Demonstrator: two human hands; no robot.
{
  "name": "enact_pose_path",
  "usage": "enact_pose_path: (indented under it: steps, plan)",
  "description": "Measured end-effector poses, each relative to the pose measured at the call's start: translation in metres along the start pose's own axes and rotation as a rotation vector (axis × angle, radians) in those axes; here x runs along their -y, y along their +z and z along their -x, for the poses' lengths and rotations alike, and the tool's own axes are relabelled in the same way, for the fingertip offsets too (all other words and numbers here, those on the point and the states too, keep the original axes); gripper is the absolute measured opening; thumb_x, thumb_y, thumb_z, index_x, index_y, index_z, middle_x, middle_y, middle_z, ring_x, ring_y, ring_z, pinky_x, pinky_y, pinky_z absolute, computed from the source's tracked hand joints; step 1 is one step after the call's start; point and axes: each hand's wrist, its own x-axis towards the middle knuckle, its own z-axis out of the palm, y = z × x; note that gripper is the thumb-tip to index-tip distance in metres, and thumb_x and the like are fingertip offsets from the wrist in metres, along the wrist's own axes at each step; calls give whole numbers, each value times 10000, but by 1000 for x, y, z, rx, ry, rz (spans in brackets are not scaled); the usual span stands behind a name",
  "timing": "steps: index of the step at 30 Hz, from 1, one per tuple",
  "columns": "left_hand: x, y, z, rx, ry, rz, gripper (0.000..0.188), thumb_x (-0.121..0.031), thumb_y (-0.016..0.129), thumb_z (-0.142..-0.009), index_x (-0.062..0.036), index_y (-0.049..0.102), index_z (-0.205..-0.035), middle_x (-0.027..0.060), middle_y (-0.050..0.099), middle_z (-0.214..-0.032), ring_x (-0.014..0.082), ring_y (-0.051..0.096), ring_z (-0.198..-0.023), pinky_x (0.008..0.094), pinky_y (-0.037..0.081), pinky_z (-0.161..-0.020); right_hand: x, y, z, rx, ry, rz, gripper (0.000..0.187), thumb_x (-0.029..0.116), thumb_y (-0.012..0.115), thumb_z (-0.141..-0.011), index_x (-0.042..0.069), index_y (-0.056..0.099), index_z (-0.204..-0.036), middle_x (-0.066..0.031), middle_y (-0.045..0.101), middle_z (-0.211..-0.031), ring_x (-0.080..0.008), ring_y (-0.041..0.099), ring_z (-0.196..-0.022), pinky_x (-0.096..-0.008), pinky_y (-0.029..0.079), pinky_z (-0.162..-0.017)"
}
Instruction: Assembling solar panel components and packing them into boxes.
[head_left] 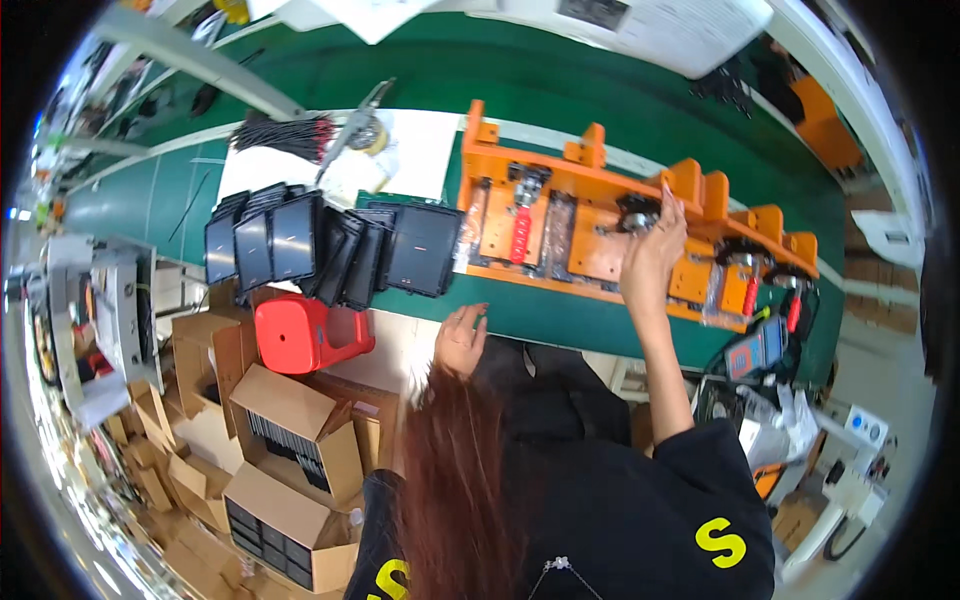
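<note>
My right hand (655, 250) reaches over the orange fixture (590, 262) and is closed at a toggle clamp (634, 213) with dark metal parts. My palm and fingers cover part of this clamp, and its handle is hidden. Left of it on the fixture stands another clamp with a red handle (520, 236). Toward the right end are more clamps, one with a red handle (750, 296). My left hand (461, 342) hovers by the table's front edge, fingers loosely bent and apart, holding nothing. A flat black plastic case (424, 250) lies just beyond it.
More black cases (296, 238) lean in a row on the green table (540, 318), with dark wires (283, 136) behind. A red stool (290, 335) and open cartons (290, 400) stand at lower left. A blue-and-orange handheld device (755, 350) sits at the right table edge.
</note>
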Motion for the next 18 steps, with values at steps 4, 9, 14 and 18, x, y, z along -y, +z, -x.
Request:
enact_pose_path:
  steps: [4,9,14,18]
  plan:
    - [-10,-14,18,-205,-214,77,169,-94,538,-896,-5,597,-1026,177,645,-964,356,617,-899,410,487,-791,0,2,-1,-14,-32,54,596,-53,467,-802,60,372,-1379,-171,442,-1320,-355,386,-1270,-476,278,-1043]
    - [13,-26,65,-341,-403,131,192,-143,531,-915,-5,622,-1014,183,650,-965,338,634,-912,379,495,-801,14,-18,-6,-102,-163,0,532,11,576,-780,-23,449,-1296,-226,461,-1245,-377,393,-1214,-484,302,-1008]
    - [22,-44,121,-545,-866,1059,324,-258,466,-957,10,590,-1090,160,597,-1141,307,563,-1083,397,459,-934,73,-16,38,382,-627,-760,282,-44,506,-726,56,604,-970,-94,612,-873,-278,554,-805,-414,417,-820]
    - [31,-54,128,-912,-1075,1782,342,-292,444,-931,-22,540,-1117,155,497,-1259,316,463,-1167,444,392,-1005,161,52,79,1219,12,-1311,136,88,509,-931,-28,571,-967,-96,649,-906,-174,641,-819,-310,491,-742]
